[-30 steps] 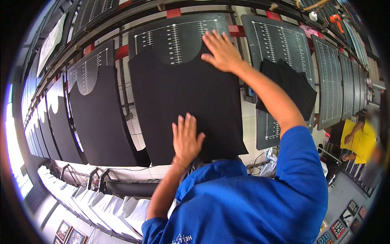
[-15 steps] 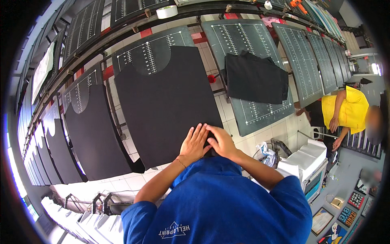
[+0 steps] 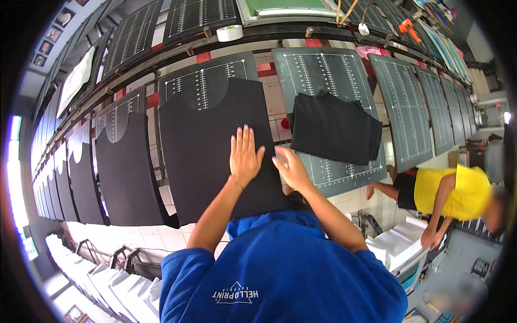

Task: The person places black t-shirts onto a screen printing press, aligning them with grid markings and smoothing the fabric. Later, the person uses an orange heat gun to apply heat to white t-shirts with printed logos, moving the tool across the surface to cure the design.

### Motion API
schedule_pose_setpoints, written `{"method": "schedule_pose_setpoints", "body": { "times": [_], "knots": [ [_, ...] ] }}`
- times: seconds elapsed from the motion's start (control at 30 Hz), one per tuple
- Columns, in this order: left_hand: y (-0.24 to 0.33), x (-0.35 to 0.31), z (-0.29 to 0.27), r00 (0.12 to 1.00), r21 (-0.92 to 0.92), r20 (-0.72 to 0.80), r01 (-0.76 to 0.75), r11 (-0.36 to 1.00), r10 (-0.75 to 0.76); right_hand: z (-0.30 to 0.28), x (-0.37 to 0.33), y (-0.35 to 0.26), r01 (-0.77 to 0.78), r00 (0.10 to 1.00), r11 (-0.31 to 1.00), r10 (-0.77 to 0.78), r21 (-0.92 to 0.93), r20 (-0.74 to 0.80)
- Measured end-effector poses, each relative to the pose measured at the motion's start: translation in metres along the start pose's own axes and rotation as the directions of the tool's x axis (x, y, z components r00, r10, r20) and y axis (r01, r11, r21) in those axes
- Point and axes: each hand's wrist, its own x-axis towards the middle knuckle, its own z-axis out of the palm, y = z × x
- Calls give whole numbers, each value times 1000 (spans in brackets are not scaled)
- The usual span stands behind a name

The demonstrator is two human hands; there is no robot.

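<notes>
A black cut fabric panel (image 3: 215, 161) with a curved neckline lies over a dark printing board (image 3: 202, 75) marked with white rulers. My left hand (image 3: 245, 160) rests flat on the panel, right of its middle, fingers stretched out. At the panel's right edge is my right hand (image 3: 293, 171), its fingers apart and slightly bent; no held thing shows in it. To the right, a folded pile of black fabric (image 3: 336, 129) sits across another ruled board (image 3: 323, 70). Another black panel (image 3: 129, 177) lies on the board to my left.
More boards with black panels (image 3: 86, 188) run off to the left; bare boards (image 3: 404, 118) stand at right. A white tape roll (image 3: 230, 33) is on the far rail (image 3: 264, 33). A person in a yellow shirt (image 3: 441, 191) leans over white sheets (image 3: 401, 242) at right.
My left hand has slid away from me up the panel, and my hands have come apart. The view has shifted. The person in yellow now reaches toward the white sheets.
</notes>
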Motion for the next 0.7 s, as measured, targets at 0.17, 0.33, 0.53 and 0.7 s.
{"method": "schedule_pose_setpoints", "body": {
  "times": [0.17, 0.33, 0.53, 0.7],
  "knots": [
    [46, -47, 4, 982, 17, 152, 108, 994, -109, 18, 179, 33, -271, 962, 896, 267, 352, 61],
    [25, -37, -1, 950, 72, 73, 299, 951, -304, 25, 288, 81, -456, 878, 829, 478, 324, 13],
    [-13, -18, 0, 905, 65, 5, 423, 904, -425, 33, 233, -29, -10, 978, 1000, 10, 0, -209],
    [-54, -33, 24, 899, 302, -60, 431, 850, -434, 84, 71, -102, 573, 535, 818, -425, 56, 730]
  ]
}}
